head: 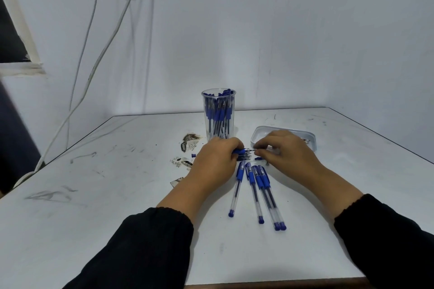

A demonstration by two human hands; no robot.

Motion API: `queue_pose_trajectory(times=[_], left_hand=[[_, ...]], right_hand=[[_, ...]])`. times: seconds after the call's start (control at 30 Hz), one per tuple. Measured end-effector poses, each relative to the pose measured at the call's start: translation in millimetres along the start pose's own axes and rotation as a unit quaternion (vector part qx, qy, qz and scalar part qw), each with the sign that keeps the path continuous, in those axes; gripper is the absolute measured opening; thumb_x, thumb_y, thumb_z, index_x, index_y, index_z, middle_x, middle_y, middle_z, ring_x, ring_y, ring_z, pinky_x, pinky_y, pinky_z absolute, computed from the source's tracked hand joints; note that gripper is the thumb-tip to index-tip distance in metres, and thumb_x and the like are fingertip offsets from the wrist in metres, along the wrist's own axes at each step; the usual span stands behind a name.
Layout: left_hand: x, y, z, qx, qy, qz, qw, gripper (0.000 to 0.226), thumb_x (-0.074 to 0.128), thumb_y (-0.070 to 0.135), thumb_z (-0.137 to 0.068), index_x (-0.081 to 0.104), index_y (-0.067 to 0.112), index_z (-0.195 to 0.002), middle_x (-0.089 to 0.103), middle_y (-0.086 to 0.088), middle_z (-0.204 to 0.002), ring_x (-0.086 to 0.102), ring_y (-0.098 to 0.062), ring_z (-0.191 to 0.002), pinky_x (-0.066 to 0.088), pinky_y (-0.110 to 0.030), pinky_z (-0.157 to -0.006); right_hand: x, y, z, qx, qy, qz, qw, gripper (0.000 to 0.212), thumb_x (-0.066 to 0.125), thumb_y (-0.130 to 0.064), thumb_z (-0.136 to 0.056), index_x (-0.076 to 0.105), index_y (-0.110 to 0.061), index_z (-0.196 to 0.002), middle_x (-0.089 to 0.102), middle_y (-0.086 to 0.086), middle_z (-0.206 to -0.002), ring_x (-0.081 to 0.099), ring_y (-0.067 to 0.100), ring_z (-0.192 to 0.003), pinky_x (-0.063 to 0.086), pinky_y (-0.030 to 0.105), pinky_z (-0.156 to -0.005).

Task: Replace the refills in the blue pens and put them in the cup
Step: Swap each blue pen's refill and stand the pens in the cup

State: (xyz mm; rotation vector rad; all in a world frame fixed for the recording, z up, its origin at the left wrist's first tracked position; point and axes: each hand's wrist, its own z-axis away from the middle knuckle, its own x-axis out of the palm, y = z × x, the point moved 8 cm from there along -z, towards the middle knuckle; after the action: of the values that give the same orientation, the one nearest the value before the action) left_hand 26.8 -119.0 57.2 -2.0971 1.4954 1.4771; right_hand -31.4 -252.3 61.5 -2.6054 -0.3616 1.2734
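My left hand curls round a blue pen; my right hand pinches what looks like its thin refill. Four capped clear-barrelled pens lie between my wrists. The transparent cup stands behind, packed with pens.

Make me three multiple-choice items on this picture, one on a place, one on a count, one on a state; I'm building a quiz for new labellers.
1. Where does the cup stand?
A. beyond the left hand
B. at the table's near edge
C. inside the tray

2. How many pens lie loose on the table near the person?
A. two
B. four
C. seven

3. What is the right hand doing?
A. lying flat
B. pinching a thin part at the tip of the pen that the left hand holds
C. gripping the cup

Answers: 1 A, the cup stands just behind the knuckles; 2 B, four capped pens lie side by side; 3 B, fingertips meet at the pen tip.
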Motion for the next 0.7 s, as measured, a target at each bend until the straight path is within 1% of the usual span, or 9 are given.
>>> queue_pose_trajectory(times=[0.07,0.2,0.27,0.33,0.4,0.5,0.57,0.7], left_hand=[[1,0,0,0.004,0.000,0.000,1.000,0.025,0.048,0.011,-0.095,0.063,0.019,-0.113,0.051,0.008,-0.089,0.048,-0.015,-0.095,0.044,-0.032,-0.084],[2,-3,-4,0.011,0.007,-0.011,1.000,0.024,0.051,0.012,-0.093,0.065,0.021,-0.110,0.065,0.003,-0.099,0.051,-0.017,-0.097,0.042,-0.031,-0.083],[-1,-7,-5,0.007,0.019,-0.020,1.000,0.024,0.051,0.012,-0.093,0.065,0.022,-0.110,0.066,0.004,-0.102,0.052,-0.017,-0.099,0.041,-0.034,-0.088],[-7,-13,-6,-0.007,0.036,-0.028,0.999,0.025,0.051,0.011,-0.093,0.065,0.023,-0.110,0.066,0.007,-0.104,0.052,-0.017,-0.099,0.036,-0.036,-0.095],[-15,-19,-6,-0.014,0.058,-0.045,0.997,0.025,0.051,0.013,-0.094,0.065,0.026,-0.110,0.067,0.009,-0.104,0.052,-0.016,-0.098,0.031,-0.036,-0.097],[-24,-31,-8,-0.018,0.082,-0.074,0.994,0.024,0.050,0.017,-0.095,0.064,0.028,-0.111,0.067,0.010,-0.105,0.053,-0.016,-0.099,0.026,-0.034,-0.094],[-32,-40,-9,-0.031,0.098,-0.096,0.990,0.024,0.049,0.018,-0.095,0.064,0.029,-0.110,0.068,0.010,-0.104,0.052,-0.018,-0.100,0.025,-0.035,-0.092],[-48,-57,-9,-0.072,0.140,-0.117,0.981,0.025,0.050,0.015,-0.094,0.064,0.029,-0.110,0.068,0.008,-0.103,0.052,-0.021,-0.101,0.025,-0.036,-0.090]], right_hand=[[0,-4,0,-0.021,0.009,0.007,1.000,0.013,0.070,-0.024,-0.087,0.076,-0.019,-0.098,0.064,-0.011,-0.088,0.053,0.008,-0.088,0.044,0.026,-0.079],[1,-3,-1,-0.030,0.020,0.019,0.999,0.010,0.071,-0.021,-0.086,0.076,-0.017,-0.093,0.068,-0.006,-0.088,0.056,0.012,-0.087,0.046,0.031,-0.080],[0,1,-2,-0.019,0.028,0.017,0.999,0.009,0.070,-0.020,-0.086,0.076,-0.016,-0.093,0.068,-0.006,-0.089,0.055,0.012,-0.087,0.045,0.031,-0.080],[-4,7,-3,0.000,0.035,0.010,0.999,0.008,0.068,-0.018,-0.088,0.075,-0.016,-0.092,0.065,-0.008,-0.088,0.051,0.010,-0.087,0.042,0.030,-0.080],[-6,15,-3,0.026,0.035,0.010,0.999,0.008,0.066,-0.019,-0.089,0.074,-0.018,-0.090,0.062,-0.011,-0.086,0.049,0.010,-0.086,0.040,0.031,-0.079],[-9,34,-4,0.071,0.038,0.009,0.997,0.010,0.063,-0.020,-0.091,0.072,-0.023,-0.089,0.059,-0.012,-0.084,0.050,0.013,-0.088,0.037,0.031,-0.078],[-12,47,-4,0.101,0.041,0.002,0.994,0.010,0.062,-0.021,-0.091,0.072,-0.024,-0.090,0.059,-0.010,-0.085,0.050,0.014,-0.092,0.036,0.030,-0.078],[-13,61,-4,0.150,0.043,0.012,0.988,0.011,0.065,-0.021,-0.088,0.075,-0.024,-0.090,0.063,-0.002,-0.098,0.047,0.021,-0.103,0.038,0.035,-0.086]])
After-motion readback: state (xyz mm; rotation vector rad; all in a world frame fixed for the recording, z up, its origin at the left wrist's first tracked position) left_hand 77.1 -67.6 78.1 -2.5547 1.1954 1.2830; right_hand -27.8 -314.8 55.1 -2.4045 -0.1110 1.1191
